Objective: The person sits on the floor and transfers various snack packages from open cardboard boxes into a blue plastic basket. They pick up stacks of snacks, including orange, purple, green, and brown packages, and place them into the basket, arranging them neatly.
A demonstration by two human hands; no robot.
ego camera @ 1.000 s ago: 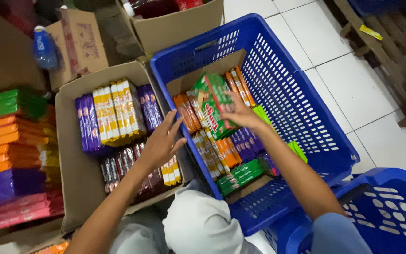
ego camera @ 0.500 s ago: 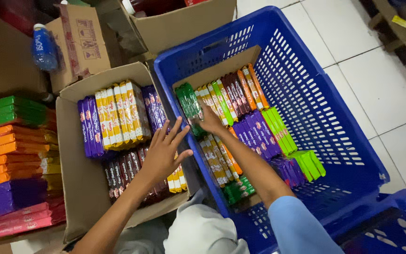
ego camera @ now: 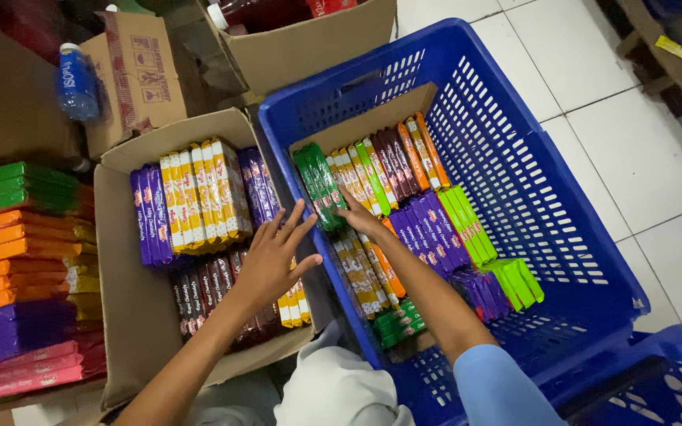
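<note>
Far out past the left hand's outer side, stacked flat packets in green, orange, purple and pink [ego camera: 9, 276], well apart from it. Nearer in, an open cardboard box [ego camera: 124, 331] packed with upright bars: purple bars [ego camera: 151, 217] and yellow bars [ego camera: 199, 193] just beyond the fingertips, long axes running away from the wrist, dark brown bars [ego camera: 207, 292] under and beside the palm. Left hand [ego camera: 274, 256] spread wide, fingers apart, hovering flat over the box's right part or resting there, clamped on nothing; forearm angled up from the lower left. Next over, right hand [ego camera: 361, 221] inside the blue plastic crate [ego camera: 515, 158], fingers stretched forward and loosely together, tips touching the green bars [ego camera: 317, 185] at the inner box's left end, holding nothing as far as can be told. Green bars lying just ahead and a little left of those fingertips, on edge, long axes pointing away and slightly left; right hand clearly the nearer one. Right forearm crossing over orange and yellow bars, light blue sleeve [ego camera: 499, 386] at the lower edge. Beyond the right hand's outer side, purple and lime bars [ego camera: 455, 229], then white floor tiles [ego camera: 641, 142].
</note>
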